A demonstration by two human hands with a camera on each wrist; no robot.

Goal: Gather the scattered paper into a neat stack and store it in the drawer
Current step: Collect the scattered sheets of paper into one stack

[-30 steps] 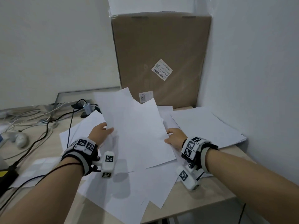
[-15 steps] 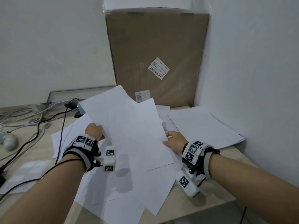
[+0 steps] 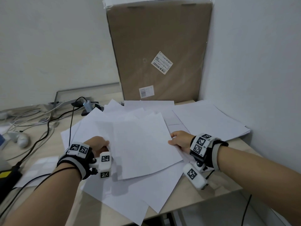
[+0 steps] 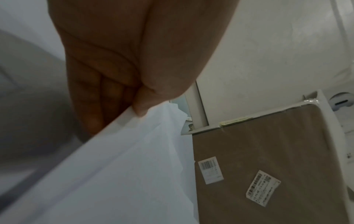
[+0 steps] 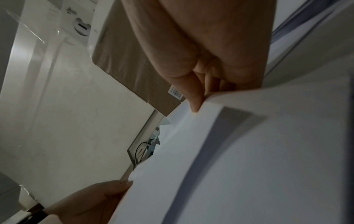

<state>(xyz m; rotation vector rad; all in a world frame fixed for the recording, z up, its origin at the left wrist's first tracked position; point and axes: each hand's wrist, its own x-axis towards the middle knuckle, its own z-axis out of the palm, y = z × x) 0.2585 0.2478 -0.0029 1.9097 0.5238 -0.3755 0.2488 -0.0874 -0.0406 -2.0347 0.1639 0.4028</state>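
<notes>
Left hand (image 3: 96,145) pinches the left edge of a bundle of white paper sheets (image 3: 143,145), thumb on top, fingers curled beneath. Right hand (image 3: 181,141) pinches its right edge likewise. Bundle held over more loose white sheets (image 3: 130,196) near the front edge of the light wooden desk (image 3: 210,191). Tall brown cardboard box (image 3: 159,51) stands at the desk's back right corner. Black cables (image 3: 48,128) lie along the left side.

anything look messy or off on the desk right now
Yes. The loose sheets lie fanned at different angles, and some overhang the desk's front edge. The bunch pinched between the left hand and right hand is not squared either: corners stick out at its far end.
</notes>
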